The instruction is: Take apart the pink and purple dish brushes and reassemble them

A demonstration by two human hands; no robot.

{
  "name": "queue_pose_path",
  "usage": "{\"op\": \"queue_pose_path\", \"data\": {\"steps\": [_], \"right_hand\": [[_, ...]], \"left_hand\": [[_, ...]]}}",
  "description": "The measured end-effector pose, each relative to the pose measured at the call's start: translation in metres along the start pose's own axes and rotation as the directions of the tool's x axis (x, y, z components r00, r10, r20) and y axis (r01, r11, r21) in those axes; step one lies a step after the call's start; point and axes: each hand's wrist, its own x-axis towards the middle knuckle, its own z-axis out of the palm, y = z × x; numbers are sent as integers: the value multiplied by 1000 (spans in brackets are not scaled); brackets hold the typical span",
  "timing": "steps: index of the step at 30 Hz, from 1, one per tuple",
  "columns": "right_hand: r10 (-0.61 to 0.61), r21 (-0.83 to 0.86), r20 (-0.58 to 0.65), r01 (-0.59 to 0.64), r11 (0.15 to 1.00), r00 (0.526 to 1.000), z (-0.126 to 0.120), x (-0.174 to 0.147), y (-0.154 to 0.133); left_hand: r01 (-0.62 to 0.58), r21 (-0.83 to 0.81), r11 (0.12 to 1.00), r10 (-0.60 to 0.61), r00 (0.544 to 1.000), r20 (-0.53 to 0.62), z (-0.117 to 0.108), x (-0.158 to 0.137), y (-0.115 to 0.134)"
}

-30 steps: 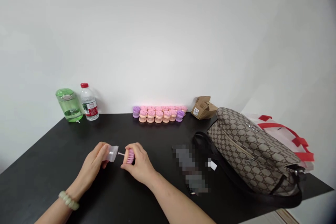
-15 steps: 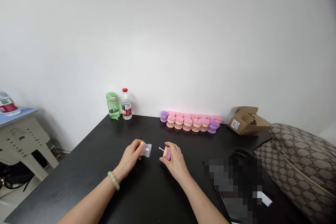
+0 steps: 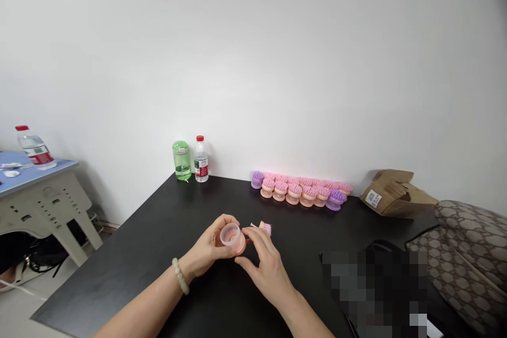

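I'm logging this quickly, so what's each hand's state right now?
Left hand: closed, holding a translucent pale-pink round plastic cup.
Right hand: open, curved beside the cup; contact cannot be told.

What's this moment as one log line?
left hand: holding cup | right hand: beside cup | brush: just beyond right hand | lined-up brushes: by wall

"Where can you pass?"
"Leftward: bare black tabletop (image 3: pixel 154 243) lies beside my left hand (image 3: pixel 213 242)."
"And straight ahead?"
"A brush piece (image 3: pixel 266 229) lies just beyond my right hand (image 3: pixel 264 260); farther back, the row of brushes (image 3: pixel 293 193) blocks my way to the wall (image 3: pixel 277 74)."
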Motion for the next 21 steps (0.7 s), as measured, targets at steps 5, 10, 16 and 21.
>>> {"op": "queue_pose_path", "data": {"steps": [5, 10, 16, 21], "right_hand": [[59, 26, 31, -60, 998, 998, 3, -1, 1], [117, 22, 43, -118, 993, 992, 4, -1, 3], [90, 17, -9, -90, 996, 996, 8, -1, -2], [-46, -43, -75, 43, 998, 996, 8, -3, -7]], "left_hand": [[-49, 183, 982, 56, 998, -35, -1, 3, -6], [-71, 378, 923, 101, 993, -62, -4, 5, -9], [-43, 688, 725, 189, 972, -138, -2, 2, -4], [39, 653, 757, 118, 974, -195, 0, 6, -14]]}}
